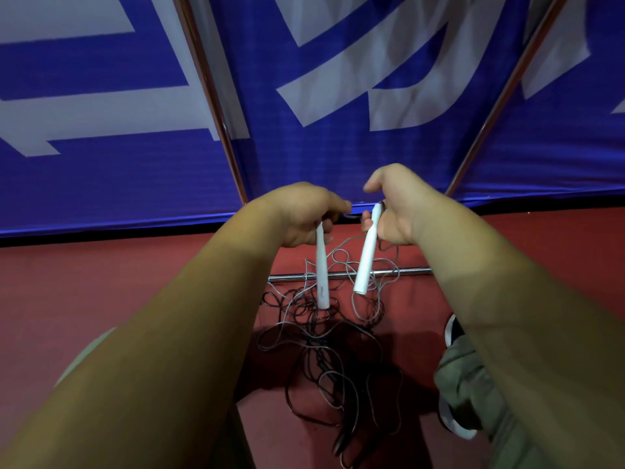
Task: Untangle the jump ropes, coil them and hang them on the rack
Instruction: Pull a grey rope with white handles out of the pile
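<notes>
Left hand (304, 214): fingers curled round the top of the left handle (321, 265), gripping it.
Left handle: white, hanging almost straight down, its lower end over the tangle.
Right hand (397, 211): fingers curled round the upper end of the right handle (367, 253), with one digit sticking out to the left above it.
Right handle: white, tilted, its lower end swung toward the left handle but apart from it.
Ropes (324, 350): thin grey and black cords in a knotted heap on the floor (135, 282), below the handles and between the arms. Grey loops rise toward the hands.
Bar (409, 271): a chrome tube lying crosswise on the floor behind the handles' lower ends, with some loops draped across it.
Banner (338, 157): blue cloth with large white characters, standing just beyond the hands.
Poles (209, 96): two slanted metal tubes in front of the banner, leaning apart toward the top.
Shoe (452, 330): dark with a white sole, right of the heap.
Trouser leg (473, 384): olive, just below the shoe.
</notes>
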Motion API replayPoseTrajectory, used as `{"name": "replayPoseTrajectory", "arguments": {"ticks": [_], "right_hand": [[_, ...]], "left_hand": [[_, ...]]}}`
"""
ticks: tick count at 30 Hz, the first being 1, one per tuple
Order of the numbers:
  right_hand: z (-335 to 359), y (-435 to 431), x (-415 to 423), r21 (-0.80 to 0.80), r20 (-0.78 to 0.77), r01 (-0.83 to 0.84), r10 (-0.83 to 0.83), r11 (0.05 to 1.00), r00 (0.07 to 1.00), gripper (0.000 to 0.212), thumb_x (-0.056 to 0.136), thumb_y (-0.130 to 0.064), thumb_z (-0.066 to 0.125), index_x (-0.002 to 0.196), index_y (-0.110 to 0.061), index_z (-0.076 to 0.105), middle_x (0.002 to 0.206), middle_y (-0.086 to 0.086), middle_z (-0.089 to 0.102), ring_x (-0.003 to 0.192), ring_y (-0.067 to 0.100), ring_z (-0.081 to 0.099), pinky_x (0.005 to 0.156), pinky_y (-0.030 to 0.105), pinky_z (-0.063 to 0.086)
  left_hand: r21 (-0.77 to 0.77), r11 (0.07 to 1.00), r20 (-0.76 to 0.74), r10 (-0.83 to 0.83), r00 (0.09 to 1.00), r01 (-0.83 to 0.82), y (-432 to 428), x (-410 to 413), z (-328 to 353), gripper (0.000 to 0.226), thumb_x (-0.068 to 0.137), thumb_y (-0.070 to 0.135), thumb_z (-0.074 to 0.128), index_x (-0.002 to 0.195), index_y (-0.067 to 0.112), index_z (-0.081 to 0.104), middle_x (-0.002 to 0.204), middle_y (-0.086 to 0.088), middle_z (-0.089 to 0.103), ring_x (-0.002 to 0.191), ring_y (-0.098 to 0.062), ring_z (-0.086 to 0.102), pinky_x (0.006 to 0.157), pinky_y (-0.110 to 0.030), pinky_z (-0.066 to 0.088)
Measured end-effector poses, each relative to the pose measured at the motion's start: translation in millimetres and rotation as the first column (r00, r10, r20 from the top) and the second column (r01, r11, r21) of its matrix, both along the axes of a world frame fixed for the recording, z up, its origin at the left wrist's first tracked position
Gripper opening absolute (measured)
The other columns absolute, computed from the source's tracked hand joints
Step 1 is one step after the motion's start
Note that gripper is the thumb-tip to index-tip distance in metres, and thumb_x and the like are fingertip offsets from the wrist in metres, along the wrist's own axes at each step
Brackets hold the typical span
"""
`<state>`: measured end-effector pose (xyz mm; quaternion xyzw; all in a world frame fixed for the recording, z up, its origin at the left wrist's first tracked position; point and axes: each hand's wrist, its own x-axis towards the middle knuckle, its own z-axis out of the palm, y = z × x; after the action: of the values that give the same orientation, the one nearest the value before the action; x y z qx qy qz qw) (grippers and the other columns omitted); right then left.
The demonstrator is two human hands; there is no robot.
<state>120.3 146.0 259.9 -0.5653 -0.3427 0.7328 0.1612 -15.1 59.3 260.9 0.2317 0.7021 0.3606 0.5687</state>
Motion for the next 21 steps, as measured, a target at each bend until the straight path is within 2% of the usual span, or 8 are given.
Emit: {"name": "replayPoseTrajectory", "arguments": {"ticks": [3, 6, 9, 12, 14, 16, 18, 21], "right_hand": [[-1.9, 0.5, -3.7, -0.027, -0.057, 0.061, -0.062, 0.998, 0.996, 0.057, 0.093, -0.04, 0.066, 0.138, -0.015, 0.041, 0.145, 0.012, 0.041, 0.098, 0.029, 0.066, 0.064, 0.036, 0.053], [-1.8, -0.3, -4.9, -0.059, -0.106, 0.111, -0.116, 0.992, 0.988, 0.063, 0.097, -0.049, 0.065, 0.147, -0.022, 0.039, 0.158, 0.011, 0.033, 0.115, 0.037, 0.068, 0.073, 0.039, 0.059], [1.6, -3.0, -3.1, -0.063, -0.105, 0.129, -0.136, 0.99, 0.985, 0.054, 0.098, -0.051, 0.064, 0.141, -0.025, 0.042, 0.16, 0.007, 0.032, 0.117, 0.035, 0.064, 0.077, 0.034, 0.06], [6.9, -3.4, -0.6, -0.062, -0.079, 0.151, -0.156, 0.987, 0.985, 0.047, 0.099, -0.051, 0.064, 0.131, -0.025, 0.041, 0.143, 0.006, 0.034, 0.11, 0.028, 0.059, 0.068, 0.031, 0.054], [6.5, -2.5, -0.7, -0.056, -0.078, 0.146, -0.15, 0.988, 0.986, 0.047, 0.1, -0.051, 0.063, 0.131, -0.024, 0.041, 0.142, 0.006, 0.034, 0.106, 0.027, 0.058, 0.067, 0.033, 0.053], [4.7, -1.7, -1.8, -0.043, -0.07, 0.109, -0.112, 0.993, 0.991, 0.054, 0.101, -0.05, 0.063, 0.141, -0.022, 0.041, 0.152, 0.008, 0.035, 0.107, 0.032, 0.06, 0.077, 0.038, 0.058], [1.1, -0.4, -2.4, -0.031, 0.001, 0.008, -0.008, 0.999, 1.0, 0.066, 0.102, -0.051, 0.061, 0.156, -0.024, 0.036, 0.163, 0.012, 0.034, 0.114, 0.042, 0.063, 0.089, 0.049, 0.059], [2.1, -3.5, -0.3, 0.012, 0.175, -0.183, 0.178, 0.983, 0.968, 0.056, 0.107, -0.046, 0.054, 0.154, -0.018, 0.041, 0.152, 0.016, 0.05, 0.113, 0.04, 0.066, 0.081, 0.052, 0.056]], "left_hand": [[-0.047, 0.995, -0.034, -0.091, 0.995, 0.089, -2.6, 7.0, 0.7, 0.008, 0.094, 0.021, 0.076, 0.089, 0.016, 0.078, 0.068, 0.003, 0.048, 0.055, -0.01, 0.037, 0.061, -0.027, 0.041], [-0.087, 0.981, -0.062, -0.178, 0.982, 0.172, -5.2, 10.7, 0.9, 0.01, 0.088, 0.029, 0.084, 0.093, 0.02, 0.081, 0.065, 0.006, 0.053, 0.057, -0.009, 0.036, 0.058, -0.024, 0.037], [-0.103, 0.959, -0.022, -0.266, 0.964, 0.263, -6.0, 11.0, -2.3, 0.013, 0.085, 0.03, 0.088, 0.088, 0.02, 0.081, 0.071, 0.004, 0.064, 0.058, -0.008, 0.039, 0.063, -0.025, 0.04], [-0.132, 0.949, -0.077, -0.297, 0.952, 0.285, -5.3, 12.9, -7.1, 0.024, 0.082, 0.025, 0.09, 0.1, 0.011, 0.08, 0.062, 0.004, 0.055, 0.061, -0.012, 0.042, 0.069, -0.029, 0.041], [-0.104, 0.958, -0.055, -0.274, 0.96, 0.268, -3.8, 15.4, -11.1, 0.031, 0.083, 0.018, 0.089, 0.108, 0.003, 0.078, 0.061, 0.001, 0.05, 0.055, -0.012, 0.044, 0.061, -0.026, 0.042], [-0.071, 0.971, -0.022, -0.232, 0.972, 0.23, -1.7, 15.8, -13.4, 0.026, 0.084, 0.011, 0.087, 0.104, 0.001, 0.076, 0.063, -0.001, 0.052, 0.051, -0.012, 0.044, 0.054, -0.026, 0.041], [-0.059, 0.983, -0.024, -0.177, 0.984, 0.176, 0.9, 13.5, -14.0, 0.016, 0.086, 0.01, 0.085, 0.091, 0.003, 0.072, 0.064, -0.003, 0.051, 0.053, -0.014, 0.042, 0.055, -0.027, 0.039], [-0.031, 0.997, -0.012, -0.068, 0.998, 0.068, 4.0, 6.5, -15.6, 0.019, 0.091, 0.008, 0.079, 0.078, 0.009, 0.066, 0.065, -0.001, 0.05, 0.055, -0.012, 0.042, 0.054, -0.024, 0.039]]}}
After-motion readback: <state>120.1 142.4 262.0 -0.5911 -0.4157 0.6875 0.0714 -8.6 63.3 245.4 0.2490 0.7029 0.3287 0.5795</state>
